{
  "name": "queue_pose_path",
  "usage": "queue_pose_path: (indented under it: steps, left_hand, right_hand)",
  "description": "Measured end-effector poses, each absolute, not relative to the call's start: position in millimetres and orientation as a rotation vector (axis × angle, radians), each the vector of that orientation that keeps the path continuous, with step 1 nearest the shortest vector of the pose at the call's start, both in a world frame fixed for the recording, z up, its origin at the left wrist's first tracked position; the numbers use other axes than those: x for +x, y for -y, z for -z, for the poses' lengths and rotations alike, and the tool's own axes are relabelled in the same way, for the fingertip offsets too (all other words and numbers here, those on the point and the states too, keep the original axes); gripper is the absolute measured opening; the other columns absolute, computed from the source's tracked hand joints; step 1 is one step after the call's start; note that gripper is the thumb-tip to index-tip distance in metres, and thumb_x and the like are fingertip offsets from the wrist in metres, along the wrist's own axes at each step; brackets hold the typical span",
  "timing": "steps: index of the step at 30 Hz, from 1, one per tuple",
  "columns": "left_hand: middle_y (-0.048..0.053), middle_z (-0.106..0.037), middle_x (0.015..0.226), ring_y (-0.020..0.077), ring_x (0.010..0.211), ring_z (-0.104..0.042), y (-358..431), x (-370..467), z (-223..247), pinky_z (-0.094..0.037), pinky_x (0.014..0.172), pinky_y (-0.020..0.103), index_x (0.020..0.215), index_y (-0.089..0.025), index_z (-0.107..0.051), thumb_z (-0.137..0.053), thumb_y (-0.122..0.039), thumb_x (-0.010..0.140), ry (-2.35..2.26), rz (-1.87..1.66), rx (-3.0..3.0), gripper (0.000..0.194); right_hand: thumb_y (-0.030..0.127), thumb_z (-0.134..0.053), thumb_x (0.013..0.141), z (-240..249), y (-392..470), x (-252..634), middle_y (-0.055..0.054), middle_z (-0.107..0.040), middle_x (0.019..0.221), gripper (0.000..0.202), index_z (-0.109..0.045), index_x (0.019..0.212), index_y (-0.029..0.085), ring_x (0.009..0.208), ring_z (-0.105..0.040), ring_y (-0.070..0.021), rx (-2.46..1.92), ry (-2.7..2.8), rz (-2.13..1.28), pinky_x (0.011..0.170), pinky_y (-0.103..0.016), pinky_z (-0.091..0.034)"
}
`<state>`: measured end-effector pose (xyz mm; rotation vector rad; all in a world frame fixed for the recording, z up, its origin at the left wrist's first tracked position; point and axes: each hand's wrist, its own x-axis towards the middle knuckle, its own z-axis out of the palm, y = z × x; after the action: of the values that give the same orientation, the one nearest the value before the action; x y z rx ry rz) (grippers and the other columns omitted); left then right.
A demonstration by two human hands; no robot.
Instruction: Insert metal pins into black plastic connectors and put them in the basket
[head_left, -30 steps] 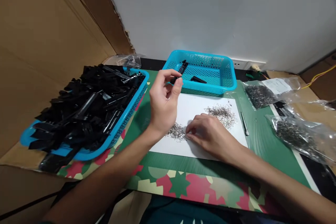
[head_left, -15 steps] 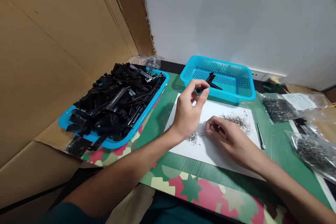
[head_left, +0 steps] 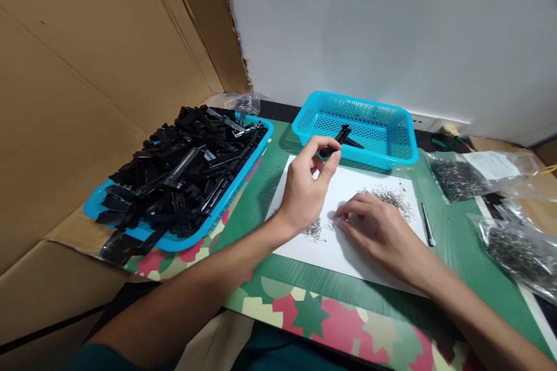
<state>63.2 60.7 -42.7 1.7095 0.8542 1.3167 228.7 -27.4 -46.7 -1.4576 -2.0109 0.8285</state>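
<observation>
Sheet, white, taken as landmark. Black part is held up near its far edge, clamped between thumb and fingertips of the left hand. The right hand is held low over it, fingertips near loose wires; whether any is gripped cannot be told. Tangled wires could be lifted together, and the right-hand heap could be scattered if brushed by the knuckles. Beyond the sheet, reach is bounded by a blue basket's rim; leftward, open room is offered by green mat.
</observation>
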Motion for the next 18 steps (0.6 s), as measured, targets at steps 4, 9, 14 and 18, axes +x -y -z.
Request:
queue_pose_path:
  steps: [4,9,14,18]
  left_hand:
    - [0.0,-0.064,0.098,0.0105,0.067,-0.049,-60.0,63.4,42.9,-0.037,0.06,0.027,0.108,-0.022,-0.063,-0.059,-0.035,0.104,-0.865,-1.303,1.734,0.014]
    - [0.001,-0.067,0.103,0.0118,0.073,-0.054,-58.4,64.0,43.5,-0.043,0.068,0.027,0.108,-0.022,-0.063,-0.06,-0.034,0.103,-0.852,-1.278,1.785,0.013]
    - [0.002,-0.069,0.104,0.0124,0.076,-0.056,-59.1,63.4,43.4,-0.046,0.073,0.027,0.107,-0.022,-0.064,-0.059,-0.034,0.104,-0.864,-1.269,1.808,0.014]
    - [0.003,-0.07,0.105,0.0135,0.077,-0.057,-58.6,61.1,41.4,-0.047,0.075,0.029,0.107,-0.022,-0.067,-0.058,-0.036,0.104,-0.862,-1.216,1.815,0.017]
  right_hand:
    - [0.018,-0.063,0.099,54.1,21.7,224.7,-0.006,-0.07,0.1,0.014,-0.076,0.104,0.023,0.094,-0.064,-0.0233,-1.519,1.981,-0.765,0.085,-0.037,-0.047]
    - [0.01,-0.065,0.094,54.3,15.6,219.8,-0.005,-0.069,0.094,0.013,-0.072,0.092,0.021,0.09,-0.061,-0.0222,-1.494,1.987,-0.777,0.081,-0.035,-0.044]
    - [0.016,-0.063,0.096,42.4,18.2,224.4,-0.002,-0.068,0.085,0.012,-0.068,0.086,0.02,0.076,-0.056,-0.0178,-1.454,1.86,-0.924,0.069,-0.03,-0.04]
    - [0.025,-0.062,0.1,35.5,24.4,231.1,-0.001,-0.066,0.085,0.013,-0.068,0.089,0.021,0.074,-0.055,-0.0167,-1.331,1.642,-1.034,0.067,-0.029,-0.042]
